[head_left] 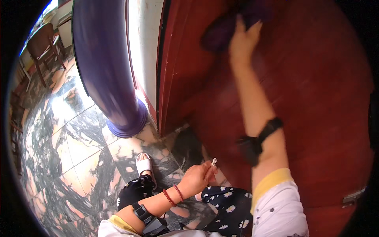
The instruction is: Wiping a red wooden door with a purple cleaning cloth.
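My right hand (244, 41) is raised high against the red door (319, 97), the arm stretched out. It holds a dark purple, blurred thing (217, 35), likely a cloth, that lies against the door's surface. Motion blur hides how the fingers grip it. Low in front of my body, my left hand (197, 176) is closed around a small whitish object (214, 161). Only its tip pokes out past the fingers, so I cannot tell what it is.
A purple round column (103, 68) with a ringed base (127, 126) stands left of the red door frame (170, 68). A wooden chair (41, 41) is at the far left. A metal latch (352, 198) sits low on the door. Marble tiles (86, 151) cover the floor.
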Demonstrator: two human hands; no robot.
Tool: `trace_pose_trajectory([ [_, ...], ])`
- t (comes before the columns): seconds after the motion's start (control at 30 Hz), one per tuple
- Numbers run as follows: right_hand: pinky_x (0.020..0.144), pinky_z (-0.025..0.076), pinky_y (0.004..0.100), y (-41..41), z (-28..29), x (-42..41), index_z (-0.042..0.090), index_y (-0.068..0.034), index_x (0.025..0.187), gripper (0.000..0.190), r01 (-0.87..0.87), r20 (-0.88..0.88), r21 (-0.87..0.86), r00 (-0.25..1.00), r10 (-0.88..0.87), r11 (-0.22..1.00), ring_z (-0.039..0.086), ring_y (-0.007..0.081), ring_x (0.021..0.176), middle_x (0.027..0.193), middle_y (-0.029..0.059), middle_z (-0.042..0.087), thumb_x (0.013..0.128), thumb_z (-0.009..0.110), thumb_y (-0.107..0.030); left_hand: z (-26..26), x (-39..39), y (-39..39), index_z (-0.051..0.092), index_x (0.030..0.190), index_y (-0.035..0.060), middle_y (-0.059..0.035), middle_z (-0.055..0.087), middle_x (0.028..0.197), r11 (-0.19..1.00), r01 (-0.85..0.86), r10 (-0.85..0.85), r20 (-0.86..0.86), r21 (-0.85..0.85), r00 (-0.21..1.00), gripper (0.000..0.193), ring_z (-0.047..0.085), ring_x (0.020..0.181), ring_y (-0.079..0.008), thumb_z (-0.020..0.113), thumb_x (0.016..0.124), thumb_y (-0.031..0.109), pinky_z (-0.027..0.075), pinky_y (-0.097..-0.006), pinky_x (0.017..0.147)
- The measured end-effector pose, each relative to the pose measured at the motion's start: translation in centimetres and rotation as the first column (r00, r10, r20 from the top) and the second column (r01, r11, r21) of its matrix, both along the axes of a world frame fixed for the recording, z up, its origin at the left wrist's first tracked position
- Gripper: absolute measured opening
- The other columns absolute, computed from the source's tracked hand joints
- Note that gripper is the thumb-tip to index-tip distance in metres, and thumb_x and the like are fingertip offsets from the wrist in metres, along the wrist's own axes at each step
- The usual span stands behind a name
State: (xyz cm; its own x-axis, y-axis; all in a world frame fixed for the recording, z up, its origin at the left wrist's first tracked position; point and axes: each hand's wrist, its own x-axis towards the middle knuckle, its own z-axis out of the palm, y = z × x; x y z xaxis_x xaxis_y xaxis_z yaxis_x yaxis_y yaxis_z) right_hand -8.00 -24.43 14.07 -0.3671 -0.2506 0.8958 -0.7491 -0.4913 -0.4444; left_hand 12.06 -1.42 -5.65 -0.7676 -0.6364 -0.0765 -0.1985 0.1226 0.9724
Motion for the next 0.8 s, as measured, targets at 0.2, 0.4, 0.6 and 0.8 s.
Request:
trace_pose_trajectory([
  [0.2, 0.117, 0.018, 0.0471, 2.7, -20.7, 7.3, 0.018, 0.002, 0.150, 0.072, -0.023, 0.212, 0.341, 0.976, -0.053, 0.940, 0.024, 0.0460, 0.140, 0.150, 0.0344, 0.020, 0.091, 0.056, -0.010, -0.5, 1.7, -0.5, 0.062, 0.086, -0.0015, -0.0157, 0.070, 0.075, 0.996, -0.020, 0.025, 0.053, -0.086, 0.998, 0.021, 0.069, 0.076, -0.0339, 0.047, 0.092, 0.013, 0.053, -0.0422, 0.070],
  [0.4, 0.117, 0.018, 0.0445, 3.1, -21.7, 4.5, 0.014, 0.014, 0.146, 0.074, -0.189, 0.380, 0.700, 0.915, -0.135, 0.689, 0.019, 0.0463, 0.142, 0.152, 0.0361, 0.013, 0.095, 0.054, -0.023, -1.5, 1.9, -0.2, 0.062, 0.093, 0.0019, -0.0117, 0.071, 0.076, 0.991, 0.088, -0.073, 0.145, -0.097, 0.987, 0.021, 0.070, 0.075, -0.0289, 0.046, 0.096, 0.015, 0.053, -0.0384, 0.070],
  [0.6, 0.113, 0.026, 0.0455, 1.9, -5.5, 4.0, 0.021, 0.002, 0.149, 0.077, -0.051, -0.140, 0.176, 0.987, 0.076, 0.983, 0.031, 0.0478, 0.133, 0.143, 0.0369, 0.026, 0.088, 0.062, -0.020, -1.1, 1.9, -0.2, 0.062, 0.092, 0.0067, -0.0131, 0.069, 0.074, 0.998, -0.050, 0.046, 0.120, 0.033, 0.992, 0.013, 0.067, 0.078, -0.0353, 0.055, 0.089, 0.018, 0.051, -0.0449, 0.072],
  [0.8, 0.109, 0.030, 0.0453, 1.6, 4.4, 9.7, 0.036, -0.002, 0.145, 0.069, -0.049, -0.454, -0.176, 0.890, -0.037, 0.983, 0.039, 0.0442, 0.127, 0.135, 0.0292, 0.041, 0.083, 0.065, -0.013, -2.3, 1.8, 0.0, 0.059, 0.094, 0.0043, -0.0197, 0.066, 0.075, 0.996, -0.076, 0.079, 0.082, -0.044, 0.993, 0.016, 0.065, 0.077, -0.0404, 0.059, 0.087, 0.019, 0.049, -0.0512, 0.071],
])
